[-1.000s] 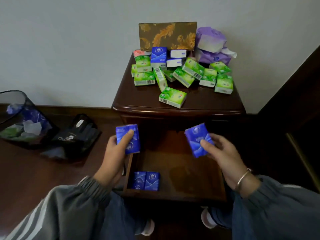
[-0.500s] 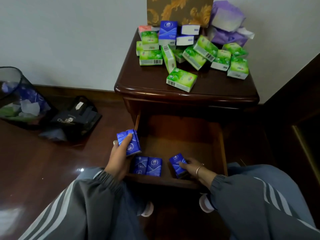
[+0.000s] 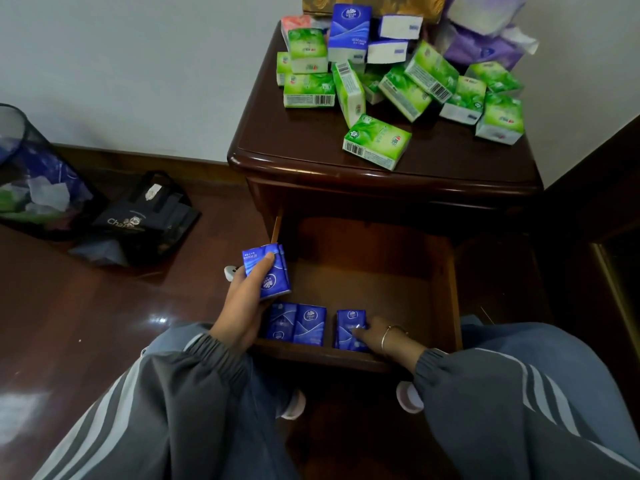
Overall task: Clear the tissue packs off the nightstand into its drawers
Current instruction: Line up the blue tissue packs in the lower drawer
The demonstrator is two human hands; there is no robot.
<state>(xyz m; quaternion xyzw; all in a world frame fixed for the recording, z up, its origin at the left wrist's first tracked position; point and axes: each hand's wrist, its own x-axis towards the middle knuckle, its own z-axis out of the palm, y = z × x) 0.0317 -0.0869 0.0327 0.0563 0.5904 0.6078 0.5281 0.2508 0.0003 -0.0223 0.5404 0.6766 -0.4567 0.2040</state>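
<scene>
Blue tissue pack [image 3: 349,329] sits low in the open drawer [image 3: 446,271] near its front, held by the right hand [image 3: 381,336]; it is best slid left against the two blue packs [image 3: 296,323] to keep a tight row. The left hand [image 3: 242,306] grips another blue pack [image 3: 266,271] above the drawer's left edge. Many green packs [image 3: 377,140] wait on the nightstand [image 3: 294,147] top, a waste bin [image 3: 20,161] stands far left, and nothing blocks the way.

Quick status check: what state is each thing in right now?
Drawer: pulled open.
Left hand: grips a blue pack above the drawer's left edge.
Right hand: fingers on a third blue pack lying in the drawer; grip unclear.
Two blue packs: flat, side by side in the drawer.
Green packs: heaped on the nightstand top.
</scene>
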